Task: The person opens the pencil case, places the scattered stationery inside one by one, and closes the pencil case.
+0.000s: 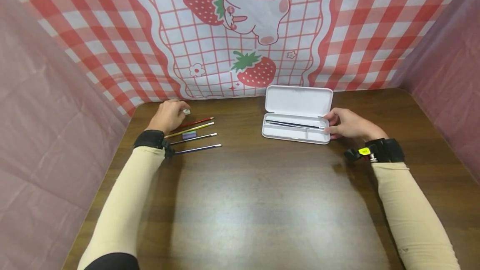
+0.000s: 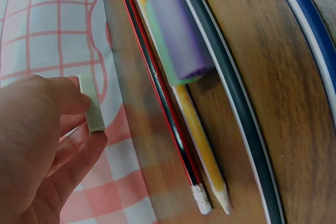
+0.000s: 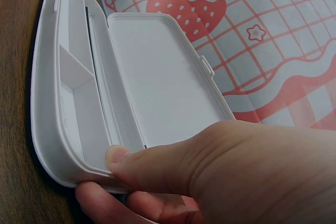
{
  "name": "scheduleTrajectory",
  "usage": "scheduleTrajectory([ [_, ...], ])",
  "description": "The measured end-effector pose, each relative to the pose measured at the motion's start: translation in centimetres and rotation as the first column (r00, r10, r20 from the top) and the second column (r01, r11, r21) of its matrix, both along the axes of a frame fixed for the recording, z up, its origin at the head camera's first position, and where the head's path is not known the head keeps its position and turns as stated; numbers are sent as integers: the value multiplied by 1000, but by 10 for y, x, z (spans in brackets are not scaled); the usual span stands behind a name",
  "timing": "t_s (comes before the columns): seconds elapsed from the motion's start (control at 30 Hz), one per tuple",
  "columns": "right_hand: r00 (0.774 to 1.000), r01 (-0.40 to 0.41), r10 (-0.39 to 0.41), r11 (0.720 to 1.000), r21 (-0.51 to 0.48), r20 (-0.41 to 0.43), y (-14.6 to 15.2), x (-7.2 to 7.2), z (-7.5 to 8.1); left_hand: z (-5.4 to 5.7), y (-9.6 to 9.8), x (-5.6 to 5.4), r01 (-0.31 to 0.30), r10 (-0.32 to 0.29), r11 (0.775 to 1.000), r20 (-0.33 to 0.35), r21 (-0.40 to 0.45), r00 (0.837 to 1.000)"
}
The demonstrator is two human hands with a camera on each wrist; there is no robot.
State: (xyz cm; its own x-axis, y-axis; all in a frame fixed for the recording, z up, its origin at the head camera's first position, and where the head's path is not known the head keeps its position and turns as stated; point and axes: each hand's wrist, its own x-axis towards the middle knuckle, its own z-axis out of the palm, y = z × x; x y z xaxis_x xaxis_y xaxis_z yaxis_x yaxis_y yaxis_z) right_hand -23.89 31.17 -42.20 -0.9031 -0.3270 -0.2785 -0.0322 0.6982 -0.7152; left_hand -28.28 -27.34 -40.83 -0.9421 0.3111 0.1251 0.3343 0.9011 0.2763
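Observation:
My left hand (image 1: 169, 115) pinches a small pale green eraser (image 2: 92, 103) between thumb and fingers, at the back left of the table. Beside it lie a red-and-black pencil (image 2: 160, 93), a yellow pencil (image 2: 197, 135) and two dark striped pencils, one green-black (image 2: 231, 72) and one blue (image 1: 198, 149). A purple-and-green block (image 2: 181, 30) rests among them. Over on the right, an open white pencil case (image 1: 284, 133) holds at least one dark pencil (image 1: 292, 124) in its long back compartment. My right hand (image 1: 346, 123) grips the case's right end, thumb on the rim, fingers outside.
The case's raised lid (image 1: 298, 100) stands close to the checked strawberry cloth (image 1: 210, 53) hanging behind the brown wooden table (image 1: 240, 203). Pink curtains (image 1: 45, 145) hang at both sides.

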Motion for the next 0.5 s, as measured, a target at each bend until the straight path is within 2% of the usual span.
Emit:
scheduleTrajectory([
  [0.1,1000,2,-2,1000,-7,4,1,-1,-2,1,4,-2,6,-5,1000,12,-7,1000],
  [0.13,1000,4,-4,1000,-8,5,1,-1,-2,6,9,2,-2,2,1000,34,-13,999],
  [0.3,1000,8,-8,1000,-2,3,0,-2,-4,7,19,2,0,2,999,41,-48,999],
  [0.5,1000,13,-13,1000,2,6,-1,-1,-2,6,32,4,31,-31,999,5,-43,1000],
])
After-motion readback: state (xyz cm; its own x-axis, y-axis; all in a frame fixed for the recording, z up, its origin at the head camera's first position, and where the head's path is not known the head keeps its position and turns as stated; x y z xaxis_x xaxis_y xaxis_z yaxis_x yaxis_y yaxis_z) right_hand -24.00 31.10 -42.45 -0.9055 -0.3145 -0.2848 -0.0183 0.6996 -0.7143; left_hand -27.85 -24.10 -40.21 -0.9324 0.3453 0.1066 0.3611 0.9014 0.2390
